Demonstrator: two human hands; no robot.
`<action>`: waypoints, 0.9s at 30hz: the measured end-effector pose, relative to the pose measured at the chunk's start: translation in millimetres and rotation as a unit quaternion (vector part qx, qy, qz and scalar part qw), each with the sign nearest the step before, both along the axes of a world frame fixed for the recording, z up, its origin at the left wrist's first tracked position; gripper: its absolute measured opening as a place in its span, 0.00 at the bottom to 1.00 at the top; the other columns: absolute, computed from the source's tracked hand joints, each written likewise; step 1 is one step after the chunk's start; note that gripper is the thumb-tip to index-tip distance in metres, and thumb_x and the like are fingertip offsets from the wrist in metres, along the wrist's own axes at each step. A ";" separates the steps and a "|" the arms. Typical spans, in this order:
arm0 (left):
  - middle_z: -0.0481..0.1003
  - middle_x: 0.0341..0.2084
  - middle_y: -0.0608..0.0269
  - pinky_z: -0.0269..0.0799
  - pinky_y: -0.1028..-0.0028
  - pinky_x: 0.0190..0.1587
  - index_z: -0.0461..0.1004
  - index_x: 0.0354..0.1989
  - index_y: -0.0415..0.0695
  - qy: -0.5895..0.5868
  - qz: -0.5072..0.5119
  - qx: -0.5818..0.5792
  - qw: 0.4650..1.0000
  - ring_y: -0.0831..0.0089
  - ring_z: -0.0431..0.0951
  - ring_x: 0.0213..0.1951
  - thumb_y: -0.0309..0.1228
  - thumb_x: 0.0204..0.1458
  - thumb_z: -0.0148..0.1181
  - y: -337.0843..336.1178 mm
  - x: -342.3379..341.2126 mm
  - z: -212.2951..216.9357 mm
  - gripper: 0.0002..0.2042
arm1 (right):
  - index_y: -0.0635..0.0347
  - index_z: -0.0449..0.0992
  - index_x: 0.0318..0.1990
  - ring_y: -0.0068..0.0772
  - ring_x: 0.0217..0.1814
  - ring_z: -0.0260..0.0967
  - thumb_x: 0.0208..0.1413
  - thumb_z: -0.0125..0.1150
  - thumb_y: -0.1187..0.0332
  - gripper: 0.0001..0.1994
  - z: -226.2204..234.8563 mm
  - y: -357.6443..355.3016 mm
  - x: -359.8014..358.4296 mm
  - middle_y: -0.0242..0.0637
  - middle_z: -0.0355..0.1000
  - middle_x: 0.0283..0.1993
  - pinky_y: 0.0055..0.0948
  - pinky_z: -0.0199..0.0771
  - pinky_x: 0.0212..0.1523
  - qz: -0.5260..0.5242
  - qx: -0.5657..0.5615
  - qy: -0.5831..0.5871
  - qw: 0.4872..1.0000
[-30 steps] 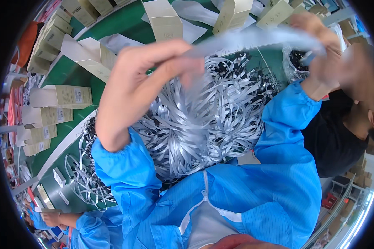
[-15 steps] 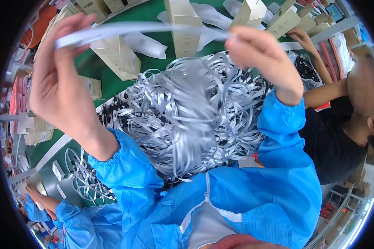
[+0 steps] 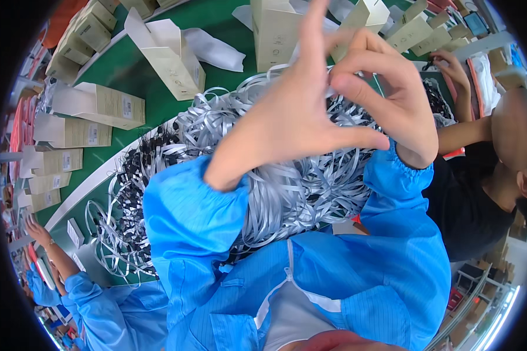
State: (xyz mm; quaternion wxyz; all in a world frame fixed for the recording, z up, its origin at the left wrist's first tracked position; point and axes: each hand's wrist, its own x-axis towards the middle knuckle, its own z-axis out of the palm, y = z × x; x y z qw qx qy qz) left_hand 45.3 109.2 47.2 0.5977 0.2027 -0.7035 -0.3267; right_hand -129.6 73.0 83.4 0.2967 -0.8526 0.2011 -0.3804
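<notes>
My left hand [image 3: 287, 117] is stretched over a large heap of silver-grey flat straps [image 3: 310, 199], its thumb and fingers spread wide. My right hand [image 3: 389, 90] is beside it, thumb and forefinger curled into a pinch close to the left fingers. Whatever lies in that pinch is hidden, and no strap can be made out between the hands. Black ends of the straps [image 3: 129, 193] show along the heap's left side. Both wrists come out of blue elastic-cuffed sleeves.
Open cream cartons stand on the green bench, including a near carton [image 3: 167, 58] and a side carton [image 3: 108, 106]. White sleeves [image 3: 216, 50] lie among them. A person in black [image 3: 471, 193] is at the right. Another person's blue sleeve [image 3: 111, 304] shows at lower left.
My left hand has swung right and down from the upper left, across the heap to my right hand. The strap stretched between both hands is no longer visible. My right hand moved slightly.
</notes>
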 end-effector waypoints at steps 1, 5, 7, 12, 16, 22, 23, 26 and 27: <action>0.67 0.61 0.43 0.69 0.63 0.61 0.50 0.74 0.41 0.002 0.002 0.001 1.000 0.59 0.73 0.60 0.36 0.44 0.79 -2.6 2.3 2.6 0.51 | 0.63 0.77 0.40 0.21 0.36 0.67 0.64 0.60 0.73 0.04 0.7 1.8 -1.0 0.32 0.73 0.38 0.22 0.65 0.38 -0.004 0.093 -0.035 0.995; 0.78 0.41 0.51 0.75 0.65 0.48 0.65 0.64 0.40 -0.264 -0.196 0.292 0.898 0.63 0.81 0.45 0.42 0.57 0.67 -26.6 24.2 11.3 0.30 | 0.65 0.78 0.42 0.21 0.30 0.70 0.64 0.61 0.72 0.05 3.0 -13.0 -19.5 0.32 0.76 0.34 0.20 0.67 0.32 -0.073 0.156 -0.111 0.979; 0.80 0.32 0.56 0.77 0.66 0.39 0.73 0.55 0.41 -0.297 -0.232 0.325 0.867 0.68 0.82 0.35 0.45 0.64 0.58 -40.1 31.7 11.1 0.21 | 0.65 0.78 0.43 0.20 0.29 0.71 0.65 0.59 0.73 0.05 4.0 -14.8 -23.9 0.33 0.76 0.34 0.19 0.66 0.32 -0.106 0.140 -0.131 0.976; 0.69 0.24 0.67 0.64 0.75 0.28 0.67 0.60 0.46 0.141 -0.145 0.378 0.903 0.75 0.69 0.24 0.58 0.64 0.42 -34.7 10.4 -1.1 0.29 | 0.67 0.77 0.47 0.21 0.34 0.73 0.63 0.61 0.75 0.08 0.5 -5.4 -0.8 0.34 0.78 0.37 0.21 0.71 0.35 -0.047 0.049 -0.105 0.992; 0.61 0.18 0.75 0.55 0.83 0.20 0.62 0.63 0.49 0.458 -0.047 0.368 0.808 0.81 0.59 0.16 0.68 0.63 0.31 -25.7 10.6 -12.0 0.36 | 0.69 0.78 0.48 0.22 0.37 0.75 0.60 0.64 0.77 0.10 -13.4 -0.7 23.4 0.34 0.79 0.39 0.21 0.74 0.38 -0.056 -0.076 -0.002 0.996; 0.61 0.17 0.75 0.63 0.80 0.22 0.65 0.60 0.46 0.249 -0.105 0.368 0.889 0.81 0.63 0.18 0.64 0.66 0.27 4.8 25.3 17.3 0.35 | 0.70 0.80 0.49 0.25 0.42 0.78 0.56 0.67 0.79 0.13 -16.2 8.6 40.6 0.35 0.80 0.43 0.21 0.76 0.42 -0.064 -0.006 -0.074 0.995; 0.60 0.16 0.76 0.62 0.80 0.21 0.66 0.59 0.45 0.209 -0.060 0.399 0.891 0.81 0.62 0.17 0.64 0.67 0.26 6.4 18.2 25.2 0.35 | 0.70 0.80 0.49 0.25 0.43 0.78 0.56 0.67 0.79 0.13 -17.1 9.2 42.2 0.35 0.80 0.43 0.21 0.77 0.42 -0.049 0.010 -0.073 0.996; 0.62 0.18 0.74 0.60 0.82 0.20 0.64 0.61 0.45 0.347 0.050 0.447 0.823 0.82 0.62 0.17 0.59 0.68 0.32 -6.8 -6.2 48.9 0.30 | 0.70 0.81 0.49 0.26 0.44 0.79 0.55 0.67 0.80 0.14 -17.9 10.8 43.9 0.36 0.80 0.45 0.21 0.78 0.44 -0.012 0.059 -0.072 0.996; 0.64 0.19 0.72 0.58 0.83 0.20 0.63 0.62 0.44 0.409 0.106 0.464 0.779 0.82 0.62 0.17 0.57 0.69 0.36 -9.8 -8.8 52.5 0.28 | 0.70 0.81 0.49 0.26 0.44 0.79 0.55 0.67 0.80 0.14 -19.1 10.6 44.4 0.36 0.80 0.45 0.21 0.78 0.44 -0.012 0.059 -0.072 0.996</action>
